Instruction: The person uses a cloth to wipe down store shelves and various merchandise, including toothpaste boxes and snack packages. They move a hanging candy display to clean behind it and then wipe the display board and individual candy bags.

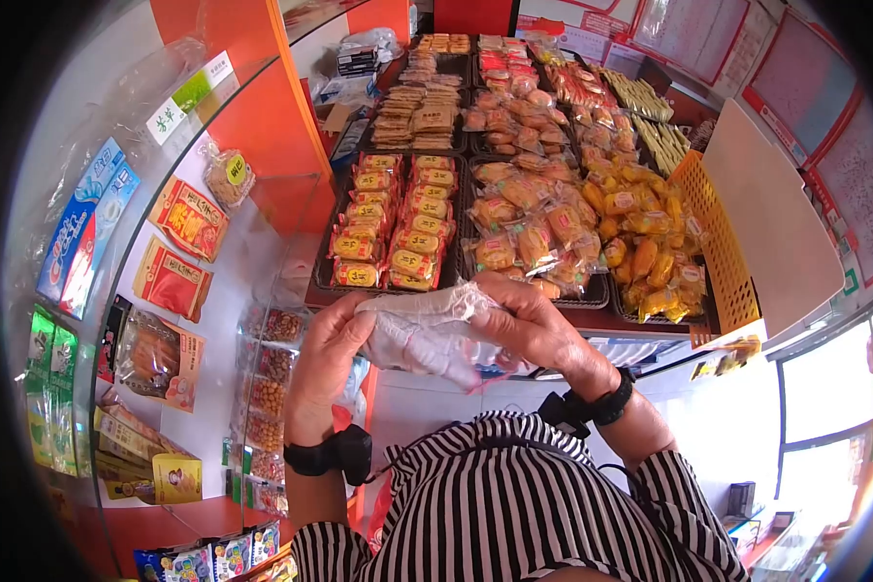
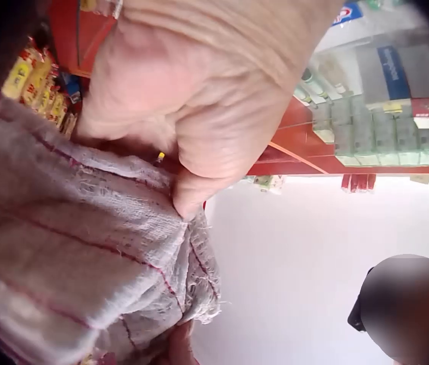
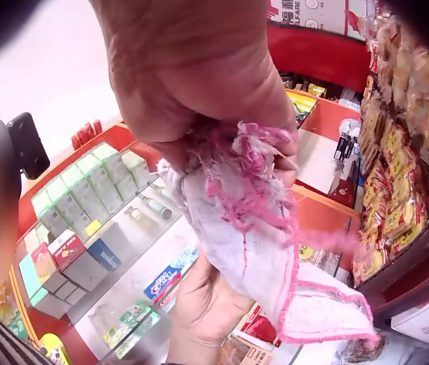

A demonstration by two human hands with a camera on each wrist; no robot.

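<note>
A pale cloth with pink-red stitching (image 1: 422, 335) is stretched between both hands, in front of the striped shirt. At its left end, the left hand (image 1: 330, 354) pinches the edge between thumb and fingers; the left wrist view shows the thumb on the cloth (image 2: 77, 228). The right hand (image 1: 538, 325) grips the other end, its thumb lying over the bunched fabric. Frayed pink threads stick out below the right hand (image 3: 199, 84) in the right wrist view, where a stitched corner of the cloth (image 3: 252, 251) hangs down. Dark camera bands circle both wrists.
Beyond the hands, trays hold red-and-yellow packets (image 1: 393, 223), wrapped pastries (image 1: 533, 228) and yellow wrapped snacks (image 1: 650, 242). A yellow plastic basket (image 1: 718, 242) stands at the right. Glass shelves with packaged goods (image 1: 179, 218) line the left side.
</note>
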